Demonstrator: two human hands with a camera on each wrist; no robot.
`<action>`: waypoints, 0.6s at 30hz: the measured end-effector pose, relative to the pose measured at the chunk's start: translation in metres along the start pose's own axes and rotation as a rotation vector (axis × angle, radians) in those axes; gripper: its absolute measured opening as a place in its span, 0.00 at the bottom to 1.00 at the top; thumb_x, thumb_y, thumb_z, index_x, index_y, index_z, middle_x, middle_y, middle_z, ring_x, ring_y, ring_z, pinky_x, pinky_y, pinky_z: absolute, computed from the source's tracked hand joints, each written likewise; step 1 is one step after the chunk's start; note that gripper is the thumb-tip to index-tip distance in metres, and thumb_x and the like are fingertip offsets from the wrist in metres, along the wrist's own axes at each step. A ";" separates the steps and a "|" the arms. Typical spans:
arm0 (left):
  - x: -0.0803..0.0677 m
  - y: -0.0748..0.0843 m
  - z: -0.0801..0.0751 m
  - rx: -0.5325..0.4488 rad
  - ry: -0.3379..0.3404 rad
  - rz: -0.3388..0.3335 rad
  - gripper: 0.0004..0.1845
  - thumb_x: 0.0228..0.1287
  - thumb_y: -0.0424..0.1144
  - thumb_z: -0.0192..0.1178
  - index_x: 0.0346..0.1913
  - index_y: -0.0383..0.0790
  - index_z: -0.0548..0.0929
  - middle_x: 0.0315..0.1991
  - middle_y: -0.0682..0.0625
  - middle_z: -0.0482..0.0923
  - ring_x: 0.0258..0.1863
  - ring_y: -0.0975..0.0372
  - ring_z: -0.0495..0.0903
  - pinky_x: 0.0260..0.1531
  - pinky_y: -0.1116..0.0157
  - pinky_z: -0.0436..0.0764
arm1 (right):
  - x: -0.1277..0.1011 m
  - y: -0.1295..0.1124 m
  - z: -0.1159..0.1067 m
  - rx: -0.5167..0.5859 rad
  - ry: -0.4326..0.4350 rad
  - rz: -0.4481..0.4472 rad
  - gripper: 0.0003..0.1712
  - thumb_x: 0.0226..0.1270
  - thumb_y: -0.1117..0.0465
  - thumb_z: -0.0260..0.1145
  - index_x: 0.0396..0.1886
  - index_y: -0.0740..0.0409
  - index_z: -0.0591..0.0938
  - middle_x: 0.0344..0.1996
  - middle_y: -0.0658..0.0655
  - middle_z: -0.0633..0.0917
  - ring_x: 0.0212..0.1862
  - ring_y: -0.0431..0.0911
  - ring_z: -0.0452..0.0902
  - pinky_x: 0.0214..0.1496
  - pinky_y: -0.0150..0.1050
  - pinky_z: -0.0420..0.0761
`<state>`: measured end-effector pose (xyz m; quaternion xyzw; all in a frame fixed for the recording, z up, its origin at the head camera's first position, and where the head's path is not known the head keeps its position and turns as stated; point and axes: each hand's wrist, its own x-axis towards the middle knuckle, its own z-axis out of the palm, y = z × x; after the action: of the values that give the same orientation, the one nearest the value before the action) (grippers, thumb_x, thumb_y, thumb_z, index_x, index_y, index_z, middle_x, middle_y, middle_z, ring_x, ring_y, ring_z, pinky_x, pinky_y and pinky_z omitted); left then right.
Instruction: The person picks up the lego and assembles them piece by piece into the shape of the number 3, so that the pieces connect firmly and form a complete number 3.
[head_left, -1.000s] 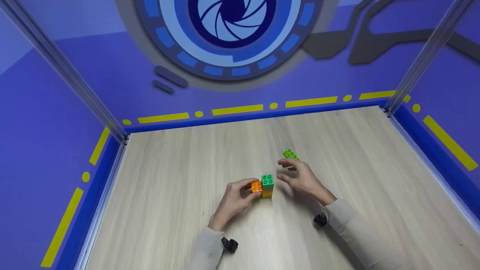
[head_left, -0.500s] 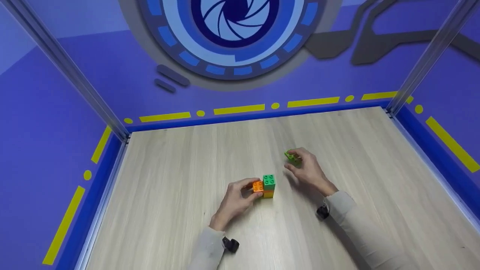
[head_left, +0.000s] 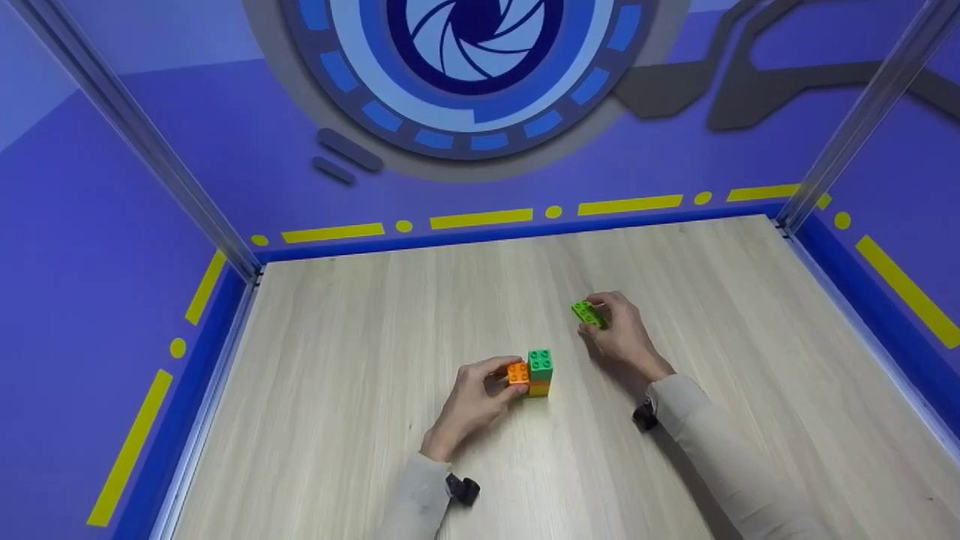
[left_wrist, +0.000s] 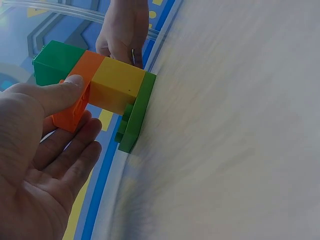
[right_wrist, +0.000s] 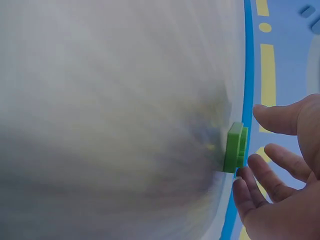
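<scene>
My left hand (head_left: 469, 397) pinches the jutting end of an orange brick (head_left: 517, 373) between thumb and fingers. That brick belongs to a small stack of toy building bricks: a flat green plate (left_wrist: 137, 112) at the base, a yellow brick (left_wrist: 117, 85) on it, then the orange one, and a green brick (head_left: 540, 364) on top. My right hand (head_left: 622, 334) reaches round a flat light-green studded plate (head_left: 587, 314) farther back on the table. In the right wrist view its thumb stands apart from this plate (right_wrist: 235, 148), with fingertips close below it.
The bricks are on a pale wood-grain table (head_left: 360, 337). Blue-purple printed walls (head_left: 480, 172) close it in at the back and both sides, with metal posts in the corners. Each wrist carries a small black camera (head_left: 463, 490).
My right hand has moved back and right, from beside the stack to the light-green plate, its fingers now around it. The left hand keeps its pinch on the orange brick.
</scene>
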<state>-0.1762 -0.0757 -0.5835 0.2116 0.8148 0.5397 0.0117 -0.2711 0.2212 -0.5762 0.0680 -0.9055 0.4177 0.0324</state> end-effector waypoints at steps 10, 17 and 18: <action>0.000 0.000 0.000 0.003 0.001 0.002 0.23 0.70 0.39 0.73 0.66 0.41 0.85 0.62 0.46 0.87 0.60 0.58 0.87 0.60 0.62 0.87 | 0.008 0.004 0.002 -0.039 -0.016 0.049 0.31 0.68 0.66 0.75 0.68 0.69 0.77 0.59 0.69 0.80 0.62 0.63 0.79 0.67 0.60 0.80; -0.001 0.001 0.000 -0.002 0.000 -0.006 0.23 0.71 0.41 0.72 0.67 0.41 0.85 0.62 0.47 0.86 0.61 0.58 0.86 0.61 0.62 0.86 | 0.010 0.007 0.002 -0.045 -0.021 0.062 0.29 0.67 0.68 0.73 0.67 0.70 0.78 0.57 0.69 0.81 0.58 0.61 0.80 0.63 0.57 0.81; -0.001 0.000 0.000 -0.002 0.000 -0.006 0.24 0.71 0.40 0.73 0.67 0.41 0.85 0.62 0.47 0.86 0.61 0.58 0.86 0.61 0.62 0.86 | 0.010 0.008 0.002 -0.043 -0.019 0.064 0.29 0.67 0.68 0.73 0.67 0.70 0.78 0.56 0.69 0.81 0.58 0.60 0.80 0.63 0.57 0.81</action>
<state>-0.1753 -0.0759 -0.5833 0.2091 0.8148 0.5405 0.0137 -0.2826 0.2235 -0.5819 0.0425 -0.9162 0.3983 0.0119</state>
